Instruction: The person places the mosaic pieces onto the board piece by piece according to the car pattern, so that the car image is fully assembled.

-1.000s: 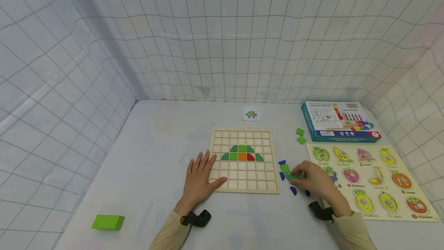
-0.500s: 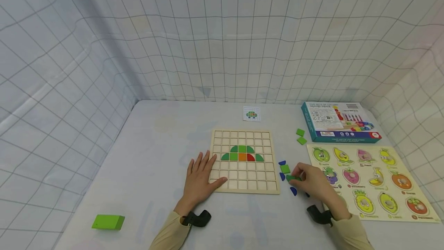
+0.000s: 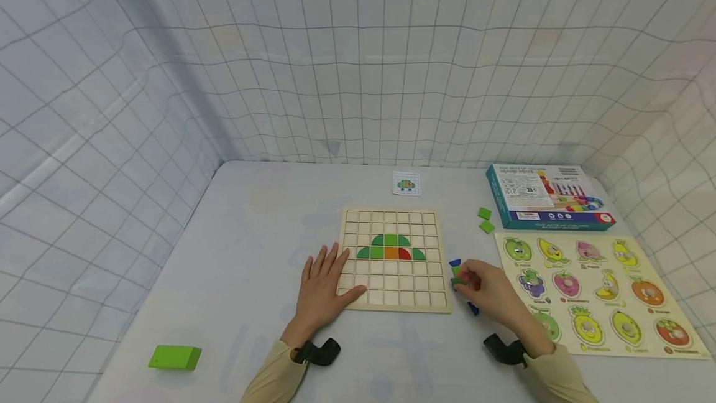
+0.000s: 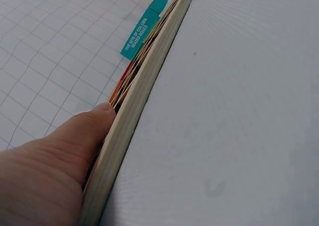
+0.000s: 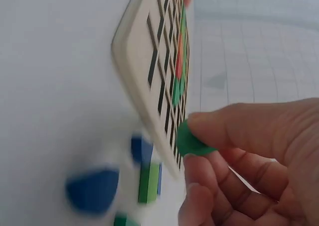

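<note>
The right hand (image 3: 486, 288), pinching a green tile (image 5: 188, 139), has lifted from the loose pieces toward the wooden grid board (image 3: 391, 260) on the bench, suggesting placement is near, while the flat, spread left hand (image 3: 321, 288) still steadies the board's corner.

We wear a top with long sleeves the colour of sand. The left sleeve (image 3: 274, 378) and the right sleeve (image 3: 559, 381) both end at our wrists. A small black camera is strapped on each wrist, one on the left (image 3: 319, 351) and one on the right (image 3: 503, 350). Our hands are bare.
</note>
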Available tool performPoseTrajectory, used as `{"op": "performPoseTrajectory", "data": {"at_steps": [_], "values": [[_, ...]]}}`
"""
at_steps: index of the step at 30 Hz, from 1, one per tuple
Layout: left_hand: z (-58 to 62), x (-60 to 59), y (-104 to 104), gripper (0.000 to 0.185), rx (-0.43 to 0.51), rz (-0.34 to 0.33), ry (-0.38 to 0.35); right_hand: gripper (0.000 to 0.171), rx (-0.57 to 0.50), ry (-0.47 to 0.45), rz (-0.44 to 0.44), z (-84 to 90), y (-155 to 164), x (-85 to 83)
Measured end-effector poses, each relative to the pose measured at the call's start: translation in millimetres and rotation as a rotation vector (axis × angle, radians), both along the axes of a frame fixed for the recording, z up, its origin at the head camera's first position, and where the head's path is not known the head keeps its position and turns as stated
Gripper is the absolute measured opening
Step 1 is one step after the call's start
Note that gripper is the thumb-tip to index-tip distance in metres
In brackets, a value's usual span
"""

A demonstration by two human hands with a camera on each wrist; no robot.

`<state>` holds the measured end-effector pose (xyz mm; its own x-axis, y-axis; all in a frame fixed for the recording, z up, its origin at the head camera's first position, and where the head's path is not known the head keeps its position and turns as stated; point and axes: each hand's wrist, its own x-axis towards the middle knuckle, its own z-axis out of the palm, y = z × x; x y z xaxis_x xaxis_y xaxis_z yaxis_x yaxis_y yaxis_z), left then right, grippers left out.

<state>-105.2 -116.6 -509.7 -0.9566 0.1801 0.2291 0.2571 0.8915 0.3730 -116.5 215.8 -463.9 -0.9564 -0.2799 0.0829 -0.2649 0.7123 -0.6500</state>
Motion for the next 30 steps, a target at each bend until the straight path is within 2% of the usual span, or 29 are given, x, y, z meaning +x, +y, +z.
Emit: {"op": "performPoseTrajectory", "data": {"at_steps": [3, 9, 18, 26, 30], "values": [[-0.2, -0.1, -0.1, 0.083, 0.002, 0.001, -0.008, 0.015, -0.059, 0.024, 0.035, 0.9, -14.2, -1.9], [-1.1, -0.2, 0.4, 0.084, 0.01, 0.001, -0.063, 0.014, -0.146, 0.004, 0.127, 2.4, -45.1, -9.2], [-3.1, -0.7, -0.7, 0.083, 0.003, 0.009, -0.05, 0.009, -0.138, 0.004, 0.236, 2.0, -92.2, -28.8], [-3.0, -1.0, -0.9, 0.081, 0.006, -0.001, -0.042, 0.003, -0.133, -0.027, 0.242, 2.2, -124.3, -41.3], [-2.1, -0.5, -1.6, 0.08, 0.013, -0.006, -0.042, 0.006, -0.138, -0.03, 0.235, 0.4, -137.1, -45.7]]}}
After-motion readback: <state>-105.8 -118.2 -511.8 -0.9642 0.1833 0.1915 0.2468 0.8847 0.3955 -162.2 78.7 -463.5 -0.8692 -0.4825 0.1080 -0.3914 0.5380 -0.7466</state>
